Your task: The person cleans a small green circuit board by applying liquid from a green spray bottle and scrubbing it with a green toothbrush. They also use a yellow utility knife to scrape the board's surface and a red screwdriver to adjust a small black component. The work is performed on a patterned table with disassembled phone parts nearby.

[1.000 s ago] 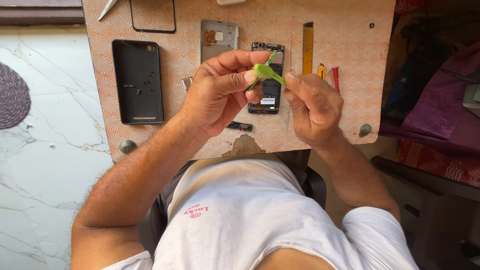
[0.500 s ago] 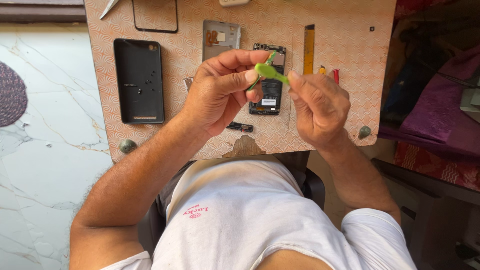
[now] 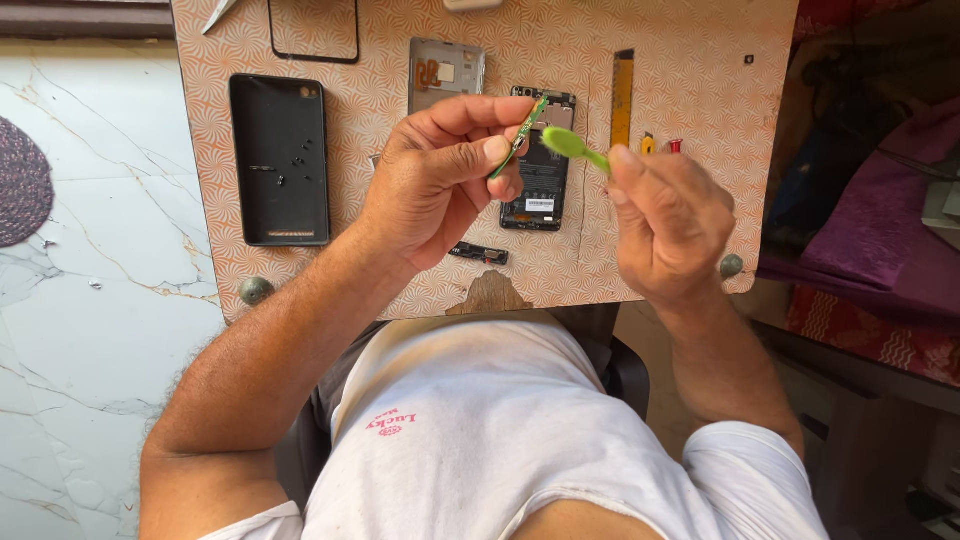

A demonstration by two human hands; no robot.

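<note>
opened phone [image 3: 540, 160] lying at centre of patterned board [image 3: 700, 230], partly hiding behind left hand [image 3: 440, 180]; small white rectangular label [image 3: 540, 205] sitting on its dark inside, near lower end. glass screen panel [image 3: 313, 30], thin black frame, lying at far left of board, top running out of view. no packages or signs showing.
</note>
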